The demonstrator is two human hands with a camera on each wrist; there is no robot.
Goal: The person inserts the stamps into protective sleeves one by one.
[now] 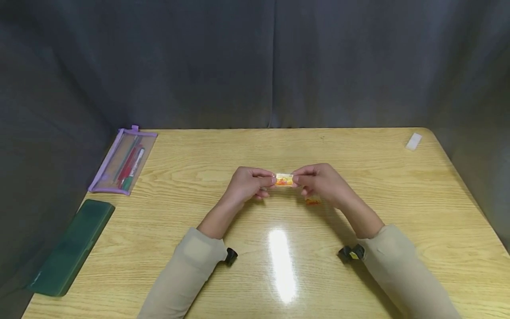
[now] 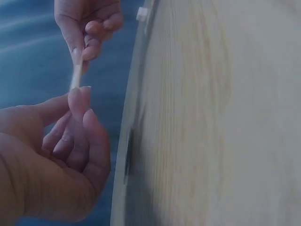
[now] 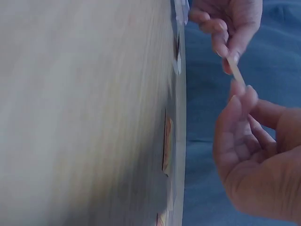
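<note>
Between my two hands is a small, flat yellow-and-white piece with red print (image 1: 284, 179), perhaps a wrapper or strip; its kind is unclear. My left hand (image 1: 248, 184) pinches its left end between thumb and fingers. The other end is pinched by my right hand (image 1: 322, 180). In both wrist views the pale piece (image 2: 75, 76) appears edge-on, held above the table. A second orange-yellow piece with red lettering (image 1: 313, 201) lies on the table just under the right hand, partly hidden by it. It also shows in the right wrist view as an orange piece (image 3: 167, 146).
A purple-edged mesh pouch (image 1: 104, 177) with pens inside lies at the left back of the wooden table (image 1: 199, 150). Nearer on the left is a dark green case (image 1: 75, 248). A small white block (image 1: 413, 141) sits at the far right corner. Dark curtains (image 1: 199, 66) surround the table.
</note>
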